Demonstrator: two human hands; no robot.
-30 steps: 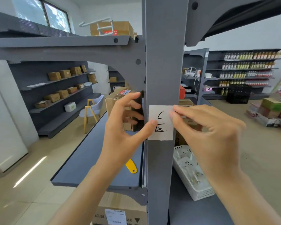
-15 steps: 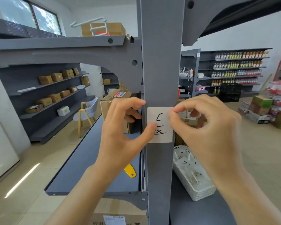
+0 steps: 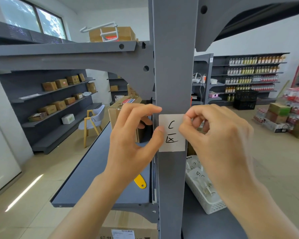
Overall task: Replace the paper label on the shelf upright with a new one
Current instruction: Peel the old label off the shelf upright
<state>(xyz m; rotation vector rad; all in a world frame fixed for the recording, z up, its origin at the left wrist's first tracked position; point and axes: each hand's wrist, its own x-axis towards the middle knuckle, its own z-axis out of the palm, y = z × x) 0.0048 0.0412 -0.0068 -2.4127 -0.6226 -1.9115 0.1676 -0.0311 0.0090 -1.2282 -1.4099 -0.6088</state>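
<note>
Centrally, tall grey metal shelf upright [image 3: 173, 66], running vertically through the whole view. Below left, flat dark grey metal shelf board [image 3: 97, 169], carrying a brown cardboard box [image 3: 117, 111] and a yellow plastic tag [image 3: 140, 182]. Below right, white plastic mesh basket [image 3: 205, 202] with scribbled paper slips. Left hand [image 3: 133, 144]: thumb tip pressed on the label's left edge, index finger curled above its top corner, nothing gripped. Right hand [image 3: 219, 142]: fingertips bunched, picking at the upper right corner. Stuck flat on the upright's front face, at hand height: small white paper label [image 3: 171, 132], rectangular, long axis vertical, black handwritten "C" over a Chinese character, reading upright.
</note>
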